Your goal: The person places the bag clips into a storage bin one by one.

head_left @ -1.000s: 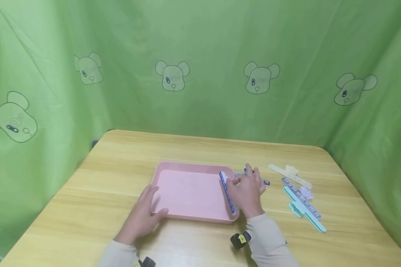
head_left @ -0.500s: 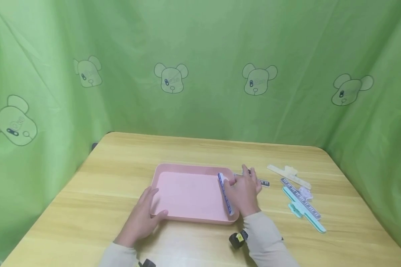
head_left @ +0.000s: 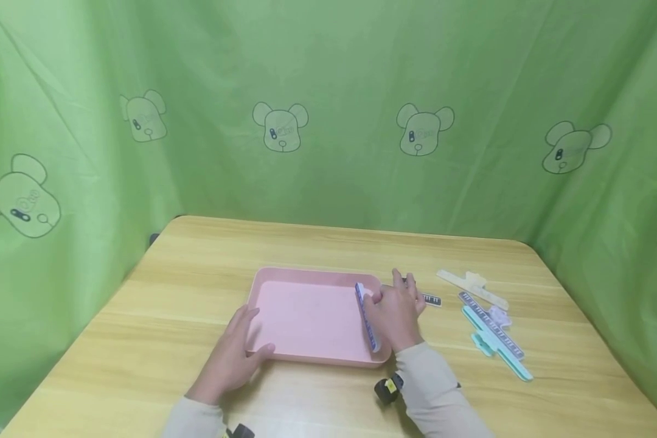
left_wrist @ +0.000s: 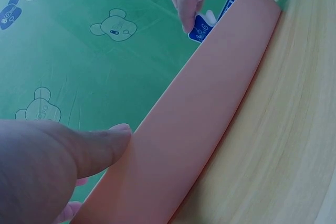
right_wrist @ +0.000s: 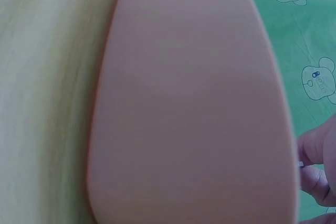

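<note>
A shallow pink tray [head_left: 306, 356] lies on the wooden table. My left hand [head_left: 231, 359] grips its near left corner, fingertips over the left rim and thumb along the front rim. My right hand [head_left: 395, 316] pinches a long blue clip [head_left: 365, 322] with a piano-key pattern by its handle, inside the right end of the tray. The clip stands tilted along the tray's right wall. Its dark blue handle [left_wrist: 199, 29] shows in the left wrist view. In the right wrist view the tray's outer wall [right_wrist: 189, 98] hides most of the clip.
Right of the tray lies a black piano-key clip [head_left: 432, 300], partly covered by my right hand. Farther right are a cream clip [head_left: 471, 287], a purple piano-key clip [head_left: 498, 331] and a mint clip [head_left: 498, 347]. A green curtain [head_left: 328, 182] rises behind the table.
My right hand has shifted slightly left and down with the blue clip, bringing it a little farther into the tray. The left hand has stayed at the tray's corner.
</note>
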